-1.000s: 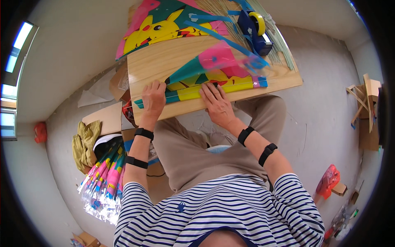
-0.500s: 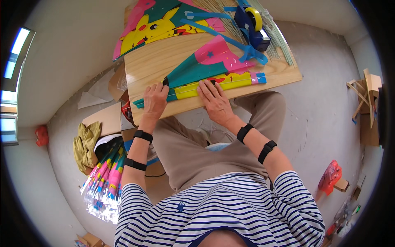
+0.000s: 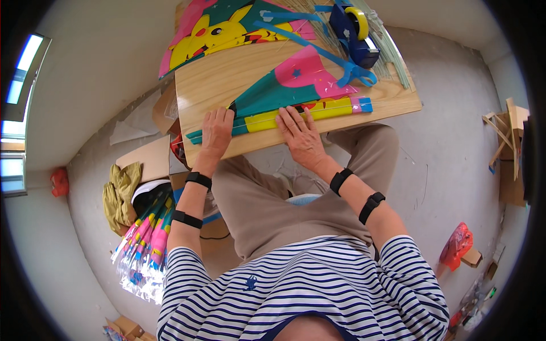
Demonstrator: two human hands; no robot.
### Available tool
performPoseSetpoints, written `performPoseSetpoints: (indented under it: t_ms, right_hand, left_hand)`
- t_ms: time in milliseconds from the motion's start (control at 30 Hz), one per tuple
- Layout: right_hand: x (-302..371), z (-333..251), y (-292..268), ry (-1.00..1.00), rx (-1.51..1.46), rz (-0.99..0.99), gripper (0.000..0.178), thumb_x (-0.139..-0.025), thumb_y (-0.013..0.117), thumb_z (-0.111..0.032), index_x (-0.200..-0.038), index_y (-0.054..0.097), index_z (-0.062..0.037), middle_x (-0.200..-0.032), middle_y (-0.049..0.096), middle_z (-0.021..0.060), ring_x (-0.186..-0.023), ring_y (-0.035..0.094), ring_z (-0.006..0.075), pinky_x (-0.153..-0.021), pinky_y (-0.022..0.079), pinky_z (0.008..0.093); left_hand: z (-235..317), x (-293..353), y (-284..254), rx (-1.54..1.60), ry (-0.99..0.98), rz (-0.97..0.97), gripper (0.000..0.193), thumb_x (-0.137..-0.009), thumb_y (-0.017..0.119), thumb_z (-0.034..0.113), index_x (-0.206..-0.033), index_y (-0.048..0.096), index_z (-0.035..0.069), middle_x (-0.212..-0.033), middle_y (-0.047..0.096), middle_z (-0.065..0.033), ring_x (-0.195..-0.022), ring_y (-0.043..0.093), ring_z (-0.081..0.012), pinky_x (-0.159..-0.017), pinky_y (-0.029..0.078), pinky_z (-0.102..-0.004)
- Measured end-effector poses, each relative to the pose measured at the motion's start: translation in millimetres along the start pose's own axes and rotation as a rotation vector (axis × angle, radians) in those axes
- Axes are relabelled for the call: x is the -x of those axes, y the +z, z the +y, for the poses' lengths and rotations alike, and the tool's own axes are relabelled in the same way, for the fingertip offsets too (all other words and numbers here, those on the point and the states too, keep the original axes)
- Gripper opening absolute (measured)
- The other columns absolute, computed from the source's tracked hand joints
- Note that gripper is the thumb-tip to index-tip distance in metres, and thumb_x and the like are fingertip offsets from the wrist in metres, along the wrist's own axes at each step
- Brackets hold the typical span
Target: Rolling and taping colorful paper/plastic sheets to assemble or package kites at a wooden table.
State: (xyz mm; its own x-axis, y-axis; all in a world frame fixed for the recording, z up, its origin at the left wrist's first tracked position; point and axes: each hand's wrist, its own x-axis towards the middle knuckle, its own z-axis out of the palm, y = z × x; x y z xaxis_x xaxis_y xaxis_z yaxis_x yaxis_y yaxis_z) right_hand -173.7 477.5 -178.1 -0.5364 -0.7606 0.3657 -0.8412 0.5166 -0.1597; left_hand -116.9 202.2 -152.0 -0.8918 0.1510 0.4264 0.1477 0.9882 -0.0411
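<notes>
A thin plastic sheet [image 3: 277, 97], teal and pink with a yellow cartoon print, lies on the wooden board in front of me. Its near edge forms a narrow folded band, teal and yellow with a pink and blue end, and a thin pale line runs along it. My left hand [image 3: 216, 135] presses on the narrow teal end, fingers close together and laid over the band. Farther right, my right hand [image 3: 303, 141] rests on the yellow part with its fingers stretched out. Whatever lies under the fingers is hidden.
Behind the sheet stand a blue tape dispenser [image 3: 362, 52] and a blue ribbon [image 3: 357, 75], beside many thin sticks [image 3: 392, 54]. More printed sheets [image 3: 222, 34] lie at the far left of the wooden board [image 3: 202, 85]. Finished-looking colourful bundles [image 3: 149, 241] hang low at my left.
The view has shifted slightly to the right. My left fingers look a little straighter on the sheet. My right hand stays on the yellow band.
</notes>
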Motion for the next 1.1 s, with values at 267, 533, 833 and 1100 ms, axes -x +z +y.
performPoseSetpoints:
  t_ms: [267, 533, 833, 1100]
  right_hand:
    - [-1.5, 0.3, 2.2, -0.062, 0.225, 0.021, 0.058, -0.087, 0.055, -0.014, -0.143, 0.055, -0.0024, -0.159, 0.037, 0.0109, -0.152, 0.028, 0.0329, -0.126, 0.017, 0.0609]
    - [-3.7, -1.8, -2.8, -0.047, 0.197, 0.030, 0.055, -0.087, 0.054, -0.011, -0.142, 0.055, -0.0011, -0.161, 0.037, 0.0114, -0.152, 0.030, 0.0315, -0.125, 0.018, 0.0587]
    - [-4.7, -3.0, -3.6, -0.039, 0.149, 0.011, 0.055, -0.087, 0.054, -0.010, -0.141, 0.055, 0.0019, -0.162, 0.035, 0.0138, -0.153, 0.029, 0.0312, -0.125, 0.017, 0.0583]
    - [-3.9, -2.6, 2.1, -0.017, 0.128, 0.022, 0.056, -0.087, 0.055, -0.011, -0.141, 0.055, 0.0015, -0.164, 0.032, 0.0139, -0.155, 0.024, 0.0312, -0.126, 0.014, 0.0600]
  left_hand:
    - [-3.8, 0.7, -1.6, 0.049, 0.003, -0.022, 0.013, -0.083, 0.060, 0.004, -0.096, 0.060, 0.007, -0.089, 0.056, -0.0105, -0.086, 0.059, -0.0293, -0.077, 0.047, -0.0407]
    - [-2.0, -2.3, -7.8, 0.039, 0.003, -0.075, 0.016, -0.080, 0.060, 0.002, -0.095, 0.059, 0.008, -0.090, 0.056, -0.0099, -0.088, 0.059, -0.0294, -0.078, 0.046, -0.0405]
    - [31.6, -33.8, -15.9, 0.296, 0.027, 0.063, 0.018, -0.081, 0.067, 0.005, -0.099, 0.065, 0.006, -0.093, 0.061, -0.0093, -0.093, 0.061, -0.0300, -0.080, 0.047, -0.0417]
    - [56.8, -63.5, 9.6, 0.354, 0.060, -0.037, 0.017, -0.080, 0.073, 0.008, -0.096, 0.067, 0.005, -0.093, 0.062, -0.0100, -0.089, 0.061, -0.0316, -0.079, 0.049, -0.0427]
